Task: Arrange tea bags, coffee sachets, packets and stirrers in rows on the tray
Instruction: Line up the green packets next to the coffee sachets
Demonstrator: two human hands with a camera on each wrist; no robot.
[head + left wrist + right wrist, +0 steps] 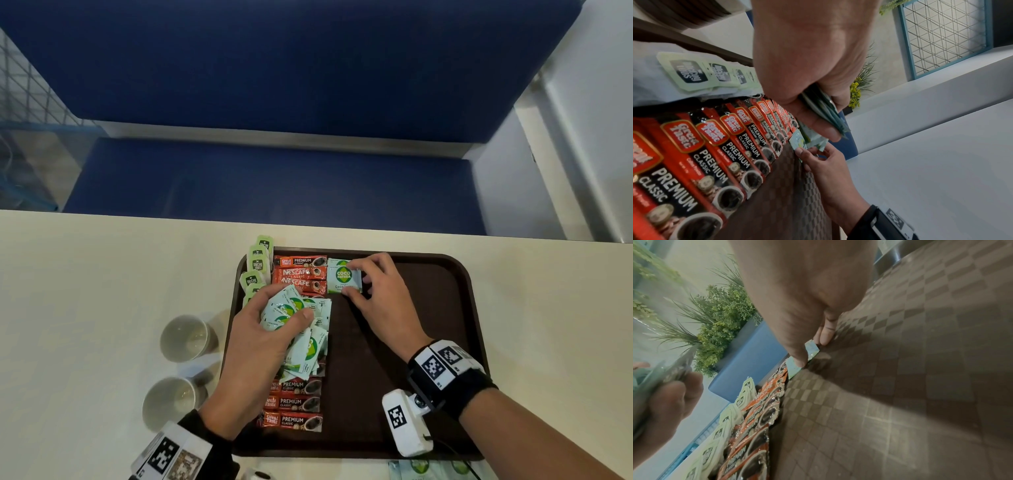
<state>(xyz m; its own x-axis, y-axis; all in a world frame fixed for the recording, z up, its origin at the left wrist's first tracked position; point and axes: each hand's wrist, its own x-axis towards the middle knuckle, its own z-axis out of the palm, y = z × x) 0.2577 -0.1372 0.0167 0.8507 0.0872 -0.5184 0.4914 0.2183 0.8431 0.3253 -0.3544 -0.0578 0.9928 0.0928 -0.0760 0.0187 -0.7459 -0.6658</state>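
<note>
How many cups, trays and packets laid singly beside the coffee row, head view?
Cups: 2 (far cup, near cup)
Tray: 1
Single packet, pinched by right hand: 1
Total: 4
The bunch in left hand overlaps too much to count.

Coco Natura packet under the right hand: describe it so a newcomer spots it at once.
Start at the dark brown plastic tray on the cream table. Along its left side runs a column of red coffee sachets; at that column's far end, just right of it, lies one pale green-and-white square Coco Natura packet, pinched by the right hand. It alone lies flat and single; the matching packets are bunched in the left hand.
</note>
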